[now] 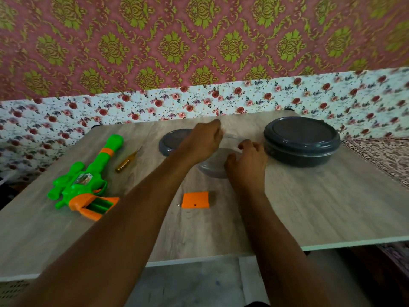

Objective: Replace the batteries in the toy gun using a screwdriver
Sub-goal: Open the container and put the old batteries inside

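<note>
The green and orange toy gun (86,180) lies on the left of the wooden table (309,207), its battery bay in the grip uncovered. Its orange battery cover (195,200) lies loose at the table's middle. The amber-handled screwdriver (127,161) rests just right of the gun's barrel. A clear round container (213,168) stands between my hands. My right hand (247,160) grips its right side. My left hand (201,140) hovers over its far rim with fingers curled; motion blur hides whether they pinch anything. No batteries are visible.
A grey lid (169,142) lies behind my left hand. A dark grey lidded container (302,140) stands at the back right. Flowered cloth surrounds the table, with a patterned wall behind. The table's front edge runs just above my elbows.
</note>
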`<state>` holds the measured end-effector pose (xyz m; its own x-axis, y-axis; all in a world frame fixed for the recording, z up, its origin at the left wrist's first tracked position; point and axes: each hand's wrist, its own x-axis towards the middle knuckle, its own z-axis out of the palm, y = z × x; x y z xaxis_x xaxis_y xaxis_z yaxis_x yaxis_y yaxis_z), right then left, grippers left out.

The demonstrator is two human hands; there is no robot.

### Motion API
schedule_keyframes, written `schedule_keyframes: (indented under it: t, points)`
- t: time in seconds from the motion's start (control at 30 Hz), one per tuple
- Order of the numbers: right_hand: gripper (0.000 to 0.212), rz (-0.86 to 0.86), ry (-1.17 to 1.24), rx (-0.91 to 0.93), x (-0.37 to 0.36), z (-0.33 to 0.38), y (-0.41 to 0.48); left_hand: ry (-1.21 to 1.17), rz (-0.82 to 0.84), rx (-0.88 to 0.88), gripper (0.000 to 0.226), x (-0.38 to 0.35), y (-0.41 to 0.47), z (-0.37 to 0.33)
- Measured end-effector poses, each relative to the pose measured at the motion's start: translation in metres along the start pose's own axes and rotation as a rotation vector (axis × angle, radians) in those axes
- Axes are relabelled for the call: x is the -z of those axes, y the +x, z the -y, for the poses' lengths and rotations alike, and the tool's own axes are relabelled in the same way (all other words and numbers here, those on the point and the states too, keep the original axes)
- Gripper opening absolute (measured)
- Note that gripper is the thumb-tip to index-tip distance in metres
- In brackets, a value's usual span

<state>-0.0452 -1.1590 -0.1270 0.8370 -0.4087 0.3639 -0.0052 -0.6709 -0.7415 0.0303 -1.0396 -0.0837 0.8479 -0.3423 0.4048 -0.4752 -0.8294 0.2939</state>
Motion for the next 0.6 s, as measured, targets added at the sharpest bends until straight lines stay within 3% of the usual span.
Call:
schedule_keyframes:
  t: [0.13, 0.23, 0.5, 0.6]
  points:
    - [0.04, 0.004, -0.024, 0.014, 0.002, -0.002, 0.003, 0.092, 0.309, 0.065, 0.023, -0.021, 0.018, -0.006]
    - [0.038, 0.0, -0.044, 0.041, -0.004, -0.005, 0.003, 0.13, 0.415, 0.061, 0.015, -0.025, 0.021, -0.004]
    - [0.039, 0.029, -0.102, 0.039, -0.005, -0.006, 0.001, 0.022, 0.369, 0.027, 0.013, -0.024, 0.02, 0.012]
    - [0.039, 0.034, -0.094, 0.037, -0.005, -0.005, 0.0, 0.002, 0.242, -0.003, 0.009, -0.019, 0.016, 0.021]
